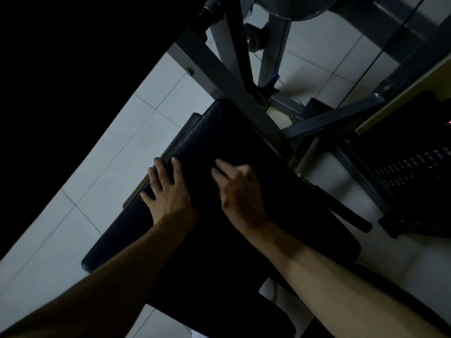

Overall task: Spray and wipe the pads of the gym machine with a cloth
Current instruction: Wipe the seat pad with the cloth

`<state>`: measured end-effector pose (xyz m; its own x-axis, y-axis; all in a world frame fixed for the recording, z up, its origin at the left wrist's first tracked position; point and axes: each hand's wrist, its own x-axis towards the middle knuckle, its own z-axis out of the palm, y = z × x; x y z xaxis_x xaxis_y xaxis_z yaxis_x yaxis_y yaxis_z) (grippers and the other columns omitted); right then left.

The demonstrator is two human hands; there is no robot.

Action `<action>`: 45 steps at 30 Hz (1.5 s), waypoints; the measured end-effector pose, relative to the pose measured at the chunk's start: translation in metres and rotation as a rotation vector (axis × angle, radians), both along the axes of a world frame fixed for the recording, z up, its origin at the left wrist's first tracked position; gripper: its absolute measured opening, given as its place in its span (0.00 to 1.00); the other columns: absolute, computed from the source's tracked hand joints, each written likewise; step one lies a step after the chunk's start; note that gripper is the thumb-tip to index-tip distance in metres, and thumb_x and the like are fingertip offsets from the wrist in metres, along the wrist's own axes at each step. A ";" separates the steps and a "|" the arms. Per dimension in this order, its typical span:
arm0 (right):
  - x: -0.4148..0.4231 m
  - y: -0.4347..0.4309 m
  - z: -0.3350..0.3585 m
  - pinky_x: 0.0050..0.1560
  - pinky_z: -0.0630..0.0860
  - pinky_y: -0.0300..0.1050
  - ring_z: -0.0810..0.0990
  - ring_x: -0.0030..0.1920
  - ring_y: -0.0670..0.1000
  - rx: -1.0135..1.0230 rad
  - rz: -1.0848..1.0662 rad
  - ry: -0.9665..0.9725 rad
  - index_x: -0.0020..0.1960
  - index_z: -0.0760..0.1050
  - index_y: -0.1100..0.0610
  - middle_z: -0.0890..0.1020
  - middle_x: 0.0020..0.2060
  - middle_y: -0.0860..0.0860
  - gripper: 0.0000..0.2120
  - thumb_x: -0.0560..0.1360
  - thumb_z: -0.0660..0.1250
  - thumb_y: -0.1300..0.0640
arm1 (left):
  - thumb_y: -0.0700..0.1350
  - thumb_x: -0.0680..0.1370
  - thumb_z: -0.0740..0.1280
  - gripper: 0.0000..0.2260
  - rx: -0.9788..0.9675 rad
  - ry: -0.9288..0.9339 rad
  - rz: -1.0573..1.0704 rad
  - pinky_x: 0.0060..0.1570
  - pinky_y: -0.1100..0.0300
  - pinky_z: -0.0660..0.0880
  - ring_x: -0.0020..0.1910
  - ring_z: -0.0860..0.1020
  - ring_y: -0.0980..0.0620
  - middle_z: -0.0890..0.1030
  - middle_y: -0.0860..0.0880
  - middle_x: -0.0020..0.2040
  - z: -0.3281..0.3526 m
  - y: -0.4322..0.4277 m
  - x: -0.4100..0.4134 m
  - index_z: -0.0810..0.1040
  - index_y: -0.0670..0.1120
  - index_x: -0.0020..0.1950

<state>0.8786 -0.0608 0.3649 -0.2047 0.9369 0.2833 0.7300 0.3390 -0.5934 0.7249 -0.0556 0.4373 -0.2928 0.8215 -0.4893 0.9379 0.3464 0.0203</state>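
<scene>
A long black pad (234, 132) of the gym machine runs diagonally through the middle of the dim view. My left hand (168, 189) lies flat on the pad's left edge, its fingers spread and straight. My right hand (236, 189) presses down on the middle of the pad, knuckles raised and fingers reaching forward. A faint dark rounded shape (208, 164) under those fingertips may be a cloth, but the light is too low to be sure. No spray bottle is in view.
The machine's grey steel frame (219, 69) crosses above the pad's far end and joins more bars (334, 118) on the right. A black perforated panel (415, 167) stands at the right. The floor (85, 186) is pale tile. The upper left of the view is black.
</scene>
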 end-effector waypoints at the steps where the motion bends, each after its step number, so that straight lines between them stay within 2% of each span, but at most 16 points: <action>1: 0.002 -0.016 -0.002 0.55 0.77 0.58 0.78 0.55 0.60 -0.003 0.085 -0.001 0.67 0.79 0.58 0.76 0.71 0.53 0.22 0.73 0.65 0.63 | 0.52 0.69 0.81 0.61 -0.004 -0.007 -0.012 0.76 0.29 0.43 0.79 0.29 0.42 0.25 0.48 0.79 0.000 -0.003 0.000 0.33 0.54 0.81; 5: 0.039 0.003 -0.010 0.55 0.78 0.57 0.79 0.58 0.61 0.071 0.290 -0.144 0.66 0.81 0.55 0.77 0.72 0.52 0.21 0.74 0.69 0.62 | 0.57 0.72 0.77 0.55 0.014 -0.058 -0.204 0.75 0.28 0.42 0.78 0.27 0.40 0.24 0.47 0.78 -0.002 -0.019 0.027 0.38 0.53 0.83; 9: 0.074 0.060 0.000 0.60 0.78 0.57 0.79 0.60 0.63 -0.047 -0.188 -0.127 0.66 0.81 0.57 0.79 0.68 0.56 0.19 0.76 0.69 0.66 | 0.58 0.74 0.75 0.55 -0.060 -0.040 -0.210 0.74 0.26 0.41 0.77 0.26 0.38 0.24 0.46 0.78 -0.016 -0.020 0.056 0.35 0.51 0.82; 12: 0.057 0.046 -0.001 0.64 0.75 0.54 0.77 0.63 0.61 -0.115 -0.321 -0.094 0.67 0.80 0.57 0.77 0.67 0.56 0.18 0.78 0.69 0.63 | 0.53 0.75 0.76 0.54 -0.057 0.028 -0.201 0.73 0.24 0.42 0.77 0.25 0.36 0.22 0.46 0.77 -0.027 -0.020 0.056 0.34 0.50 0.81; 16: 0.034 -0.027 -0.005 0.57 0.79 0.56 0.79 0.59 0.61 -0.130 -0.026 -0.081 0.68 0.79 0.54 0.78 0.68 0.55 0.20 0.76 0.70 0.52 | 0.49 0.82 0.67 0.43 -0.027 0.025 -0.211 0.72 0.24 0.42 0.76 0.25 0.37 0.22 0.46 0.77 -0.031 -0.019 0.057 0.36 0.51 0.82; 18: 0.045 -0.038 -0.007 0.54 0.80 0.55 0.79 0.57 0.59 -0.092 0.151 -0.082 0.65 0.81 0.54 0.79 0.66 0.54 0.21 0.72 0.74 0.55 | 0.49 0.83 0.63 0.39 -0.015 0.008 -0.212 0.72 0.24 0.41 0.76 0.25 0.36 0.23 0.45 0.77 -0.032 -0.020 0.058 0.36 0.50 0.82; 20: 0.064 -0.017 -0.009 0.51 0.81 0.57 0.79 0.55 0.62 -0.054 0.214 -0.148 0.65 0.80 0.54 0.79 0.66 0.54 0.19 0.74 0.70 0.58 | 0.46 0.83 0.65 0.41 0.001 0.039 -0.214 0.72 0.23 0.43 0.76 0.25 0.36 0.22 0.45 0.77 -0.035 -0.021 0.057 0.35 0.50 0.81; 24: 0.086 0.046 -0.006 0.56 0.80 0.58 0.78 0.62 0.62 -0.091 -0.169 -0.129 0.67 0.80 0.55 0.77 0.66 0.56 0.17 0.79 0.65 0.61 | 0.46 0.79 0.72 0.48 0.000 0.057 -0.205 0.70 0.23 0.43 0.76 0.25 0.36 0.16 0.46 0.72 -0.043 -0.021 0.054 0.34 0.51 0.79; 27: 0.060 0.025 -0.002 0.60 0.78 0.55 0.77 0.63 0.60 -0.158 -0.291 -0.084 0.68 0.80 0.54 0.76 0.66 0.55 0.18 0.79 0.67 0.60 | 0.45 0.79 0.72 0.48 -0.003 0.078 -0.193 0.71 0.22 0.44 0.76 0.24 0.36 0.15 0.46 0.72 -0.042 -0.020 0.056 0.33 0.51 0.79; 30: 0.036 -0.042 -0.004 0.61 0.75 0.52 0.79 0.61 0.59 -0.207 -0.072 -0.057 0.66 0.81 0.51 0.78 0.66 0.52 0.17 0.78 0.69 0.53 | 0.51 0.84 0.62 0.38 -0.008 0.041 -0.207 0.72 0.23 0.45 0.77 0.26 0.36 0.23 0.45 0.78 -0.035 -0.020 0.058 0.36 0.50 0.82; 32: 0.042 -0.065 -0.010 0.59 0.77 0.55 0.81 0.59 0.59 -0.181 0.148 -0.042 0.61 0.83 0.50 0.79 0.64 0.51 0.14 0.76 0.70 0.54 | 0.62 0.81 0.59 0.41 -0.011 0.004 -0.207 0.71 0.24 0.42 0.78 0.27 0.37 0.25 0.45 0.79 -0.031 -0.021 0.059 0.37 0.50 0.82; 34: 0.062 -0.049 -0.015 0.55 0.79 0.55 0.82 0.55 0.61 -0.108 0.228 -0.102 0.60 0.83 0.50 0.80 0.62 0.53 0.16 0.73 0.70 0.57 | 0.59 0.81 0.64 0.42 -0.012 0.021 -0.205 0.72 0.23 0.43 0.78 0.27 0.37 0.25 0.45 0.79 -0.032 -0.021 0.059 0.36 0.50 0.82; 36: 0.084 -0.015 -0.018 0.55 0.78 0.52 0.82 0.54 0.62 -0.051 0.041 -0.123 0.61 0.83 0.52 0.81 0.61 0.55 0.17 0.74 0.70 0.60 | 0.50 0.79 0.71 0.46 -0.018 0.038 -0.205 0.72 0.22 0.45 0.78 0.27 0.36 0.24 0.45 0.78 -0.031 -0.021 0.059 0.37 0.49 0.82; 40: 0.104 0.024 -0.013 0.61 0.77 0.60 0.78 0.62 0.61 -0.236 -0.436 -0.035 0.66 0.81 0.54 0.78 0.64 0.56 0.16 0.80 0.68 0.61 | 0.57 0.70 0.79 0.60 -0.066 0.019 -0.224 0.71 0.24 0.41 0.76 0.25 0.35 0.22 0.44 0.77 -0.027 -0.023 0.059 0.36 0.49 0.82; 42: 0.087 0.000 -0.009 0.61 0.77 0.57 0.76 0.61 0.59 -0.214 -0.387 -0.036 0.67 0.81 0.54 0.78 0.63 0.56 0.18 0.78 0.69 0.62 | 0.57 0.69 0.80 0.60 -0.060 0.036 -0.217 0.72 0.23 0.42 0.77 0.26 0.36 0.22 0.44 0.77 -0.029 -0.023 0.060 0.35 0.50 0.81; 45: 0.063 -0.065 -0.009 0.57 0.79 0.54 0.74 0.59 0.56 -0.169 -0.090 -0.010 0.66 0.82 0.51 0.78 0.63 0.53 0.19 0.75 0.71 0.59 | 0.64 0.72 0.74 0.55 -0.036 0.020 -0.196 0.70 0.24 0.37 0.77 0.26 0.37 0.23 0.45 0.78 -0.030 -0.021 0.061 0.35 0.51 0.81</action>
<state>0.9417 -0.1262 0.3554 -0.1205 0.9856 0.1188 0.7591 0.1685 -0.6287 0.7858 -0.0769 0.4071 -0.1391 0.8460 -0.5147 0.9875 0.1575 -0.0081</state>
